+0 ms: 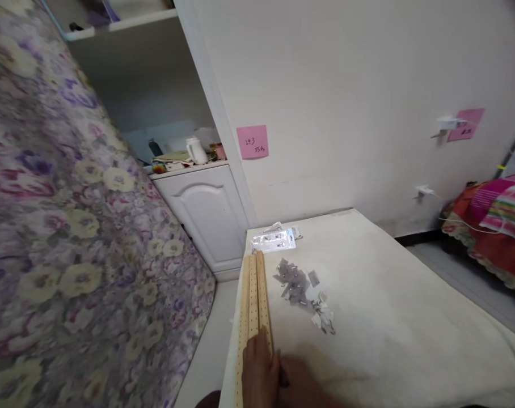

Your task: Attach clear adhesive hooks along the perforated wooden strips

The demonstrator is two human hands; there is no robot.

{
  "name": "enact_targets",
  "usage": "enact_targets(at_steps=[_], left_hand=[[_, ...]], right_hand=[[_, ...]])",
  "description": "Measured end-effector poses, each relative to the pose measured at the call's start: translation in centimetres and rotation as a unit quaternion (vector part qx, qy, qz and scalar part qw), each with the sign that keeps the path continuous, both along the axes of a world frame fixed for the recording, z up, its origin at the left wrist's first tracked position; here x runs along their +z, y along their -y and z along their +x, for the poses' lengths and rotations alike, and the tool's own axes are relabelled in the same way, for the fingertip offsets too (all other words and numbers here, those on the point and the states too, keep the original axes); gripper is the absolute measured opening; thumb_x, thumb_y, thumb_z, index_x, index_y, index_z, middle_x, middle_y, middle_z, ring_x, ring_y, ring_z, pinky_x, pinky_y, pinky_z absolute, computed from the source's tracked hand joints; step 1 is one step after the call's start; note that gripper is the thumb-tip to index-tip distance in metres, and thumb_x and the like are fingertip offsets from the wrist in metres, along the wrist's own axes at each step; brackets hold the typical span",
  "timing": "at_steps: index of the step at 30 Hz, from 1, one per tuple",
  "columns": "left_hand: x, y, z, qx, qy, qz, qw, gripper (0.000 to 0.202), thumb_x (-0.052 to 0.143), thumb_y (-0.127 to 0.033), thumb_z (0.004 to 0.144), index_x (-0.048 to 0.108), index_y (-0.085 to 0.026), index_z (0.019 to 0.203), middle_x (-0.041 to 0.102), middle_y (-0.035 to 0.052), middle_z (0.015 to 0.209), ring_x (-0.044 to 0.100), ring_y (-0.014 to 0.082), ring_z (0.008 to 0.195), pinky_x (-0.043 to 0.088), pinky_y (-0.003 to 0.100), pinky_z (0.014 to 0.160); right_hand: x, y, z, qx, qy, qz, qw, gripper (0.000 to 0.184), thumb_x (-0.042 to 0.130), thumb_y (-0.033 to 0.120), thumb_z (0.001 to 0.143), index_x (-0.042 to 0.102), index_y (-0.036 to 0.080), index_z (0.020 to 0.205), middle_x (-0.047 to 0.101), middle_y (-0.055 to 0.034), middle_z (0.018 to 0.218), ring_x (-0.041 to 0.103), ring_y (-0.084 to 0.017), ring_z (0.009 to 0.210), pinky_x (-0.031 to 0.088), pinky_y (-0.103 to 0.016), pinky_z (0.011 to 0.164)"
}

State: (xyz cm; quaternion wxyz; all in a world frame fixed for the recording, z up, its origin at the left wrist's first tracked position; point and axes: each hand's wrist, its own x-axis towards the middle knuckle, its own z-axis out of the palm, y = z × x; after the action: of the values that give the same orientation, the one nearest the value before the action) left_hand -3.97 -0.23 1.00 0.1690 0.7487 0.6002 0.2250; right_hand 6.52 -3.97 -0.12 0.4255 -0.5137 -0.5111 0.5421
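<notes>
Long perforated wooden strips (253, 297) lie side by side along the left edge of the table, running away from me. My left hand (260, 368) rests on their near end, fingers closed around the rightmost strip. Just beside it, my right hand (302, 382) is low over the table and blurred; its fingertips are close to the left hand, and what they hold, if anything, is hidden. Ahead of the hands lies a pile of small grey translucent squares (295, 283). Next to it is a little heap of white pieces with hooks (323, 314).
Clear plastic packaging (274, 241) lies at the table's far left corner. A white cabinet (209, 215) and a flowered curtain (91, 243) stand to the left. Pink notes (252, 142) and plugged-in chargers (423, 191) are on the wall. A bed (495, 226) is at the right.
</notes>
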Motion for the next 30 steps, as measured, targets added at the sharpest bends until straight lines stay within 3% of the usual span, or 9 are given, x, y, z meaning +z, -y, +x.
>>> enact_targets(at_steps=[6,11,16,20,24,30], left_hand=[[0.8,0.2,0.4,0.009,-0.029,0.001,1.0,0.046,0.038,-0.027,0.087,0.043,-0.015,0.132,0.05,0.0108,0.122,0.045,0.0232,0.116,0.035,0.036,0.102],[1.3,0.3,0.6,0.027,-0.074,0.008,0.997,0.045,0.034,-0.025,0.09,0.042,-0.011,0.132,0.05,0.0127,0.122,0.045,0.0236,0.115,0.035,0.036,0.101],[1.0,0.3,0.9,0.019,-0.146,0.058,0.987,0.044,0.038,-0.018,0.086,0.046,-0.012,0.129,0.051,0.0125,0.12,0.048,0.0243,0.107,0.039,0.036,0.095],[0.6,0.4,0.7,0.016,-0.171,0.082,0.982,0.046,0.042,-0.017,0.084,0.046,-0.014,0.13,0.051,0.0127,0.122,0.049,0.0244,0.106,0.039,0.037,0.094],[0.5,0.8,0.5,0.008,-0.181,0.081,0.98,0.049,0.042,-0.017,0.083,0.044,-0.013,0.132,0.051,0.0131,0.122,0.048,0.0248,0.106,0.038,0.037,0.094],[0.3,1.3,0.8,0.021,-0.175,0.092,0.98,0.047,0.041,-0.01,0.081,0.048,-0.011,0.128,0.054,0.014,0.119,0.049,0.0243,0.105,0.039,0.037,0.094]], right_hand=[[-0.3,0.1,0.1,0.026,0.025,-0.02,0.999,0.015,0.054,0.01,0.064,0.062,0.014,0.077,0.063,-0.0004,0.064,0.058,-0.012,0.055,0.043,-0.02,0.054],[-0.9,0.6,0.3,0.018,0.002,-0.087,0.996,0.016,0.058,0.014,0.062,0.052,0.016,0.077,0.051,0.0056,0.058,0.052,-0.009,0.045,0.04,-0.019,0.045],[-1.5,1.0,0.6,0.032,-0.047,-0.059,0.997,0.016,0.059,0.022,0.066,0.047,0.019,0.075,0.048,0.007,0.056,0.052,-0.01,0.048,0.04,-0.02,0.049],[-2.4,1.3,1.1,0.041,-0.041,-0.082,0.995,0.017,0.055,0.021,0.066,0.043,0.02,0.078,0.045,0.0101,0.051,0.051,-0.009,0.039,0.039,-0.019,0.042],[-3.4,1.9,3.0,0.043,-0.045,-0.078,0.995,0.017,0.054,0.023,0.068,0.044,0.019,0.082,0.045,0.0113,0.049,0.051,-0.008,0.037,0.036,-0.015,0.037],[-3.8,3.2,6.8,-0.006,-0.042,-0.045,0.998,0.016,0.052,0.029,0.073,0.044,0.018,0.083,0.051,0.0088,0.055,0.057,-0.009,0.041,0.038,-0.016,0.038]])
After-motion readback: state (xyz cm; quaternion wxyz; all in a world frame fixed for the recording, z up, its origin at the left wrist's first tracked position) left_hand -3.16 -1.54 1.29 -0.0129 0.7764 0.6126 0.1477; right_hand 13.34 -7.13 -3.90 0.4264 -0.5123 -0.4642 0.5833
